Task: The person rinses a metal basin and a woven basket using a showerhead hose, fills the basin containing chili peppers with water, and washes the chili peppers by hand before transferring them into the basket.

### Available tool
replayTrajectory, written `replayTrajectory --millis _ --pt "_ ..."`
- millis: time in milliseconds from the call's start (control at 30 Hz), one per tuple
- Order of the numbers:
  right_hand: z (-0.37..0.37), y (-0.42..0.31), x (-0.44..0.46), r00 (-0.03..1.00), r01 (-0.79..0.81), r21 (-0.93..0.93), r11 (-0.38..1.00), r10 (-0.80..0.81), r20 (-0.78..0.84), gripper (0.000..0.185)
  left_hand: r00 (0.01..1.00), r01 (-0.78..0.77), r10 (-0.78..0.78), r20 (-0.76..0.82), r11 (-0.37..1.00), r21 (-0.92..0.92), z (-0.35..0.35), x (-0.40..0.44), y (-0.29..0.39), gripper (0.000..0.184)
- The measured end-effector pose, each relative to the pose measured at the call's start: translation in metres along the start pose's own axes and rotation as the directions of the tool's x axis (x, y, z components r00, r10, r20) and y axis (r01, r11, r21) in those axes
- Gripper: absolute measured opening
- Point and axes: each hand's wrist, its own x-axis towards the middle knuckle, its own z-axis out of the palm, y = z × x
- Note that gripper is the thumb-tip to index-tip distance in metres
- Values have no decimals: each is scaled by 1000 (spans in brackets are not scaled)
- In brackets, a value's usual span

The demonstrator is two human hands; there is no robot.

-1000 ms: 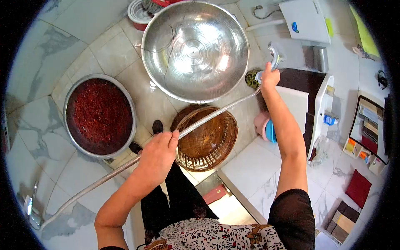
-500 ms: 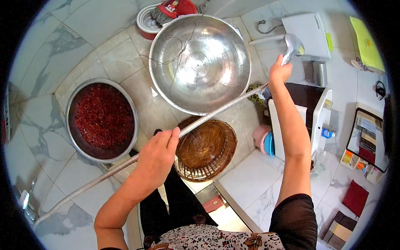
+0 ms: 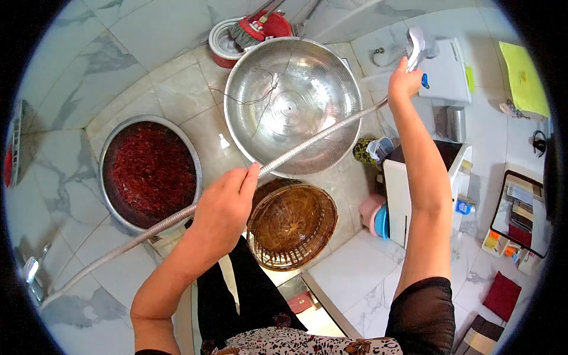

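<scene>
"So, what are you holding?"

"A shower head (image 3: 416, 42) and its ribbed metal hose (image 3: 316, 141). My right hand (image 3: 404, 84), out at the end of a stretched arm, is wrapped around the shower head's handle, and my left hand (image 3: 223, 204) is closed on the hose partway along its length."

"Where does the hose go from there?"

"Down to the left, toward the metal tap (image 3: 34, 271) at the edge of my view. Between my two hands it slants up, crossing in front of the big silver basin (image 3: 290, 112)."

"Anything in front of your knees?"

"A brown woven basket (image 3: 290, 222), just this side of the basin. Over on the left, a round metal pan (image 3: 105, 171) is filled with something dark red (image 3: 152, 168) and shredded-looking; I can't tell what it is. Both stand on the tiled floor (image 3: 201, 133)."

"And beyond the basin?"

"Behind its far rim there's a brush (image 3: 241, 36) with grey bristles, close to a red dustpan (image 3: 277, 25). Up on the right, near the shower head, a white box (image 3: 447, 71) is fixed to the wall."
</scene>
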Motion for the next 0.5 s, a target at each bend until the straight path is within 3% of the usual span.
replayTrajectory --millis 200,267,300,433,500 --pt "40 -17 18 994 89 161 983 -98 52 47 1000 28 -27 -7 1000 15 -1 1 -8 45" --pt "60 -13 22 972 33 251 968 -90 218 48 999 38 -38 7 999 24 -1 -1 -11 46" --pt "68 -13 19 971 36 255 966 -94 218 48 999 45 -46 28 999 29 -1 -3 -13 46" --pt "80 -20 -2 916 -64 354 933 -85 391 47 996 66 -69 52 997 48 5 -17 -20 47" --pt "67 -36 -24 827 -327 595 734 -83 556 40 992 97 -99 75 995 34 6 -25 -22 47"
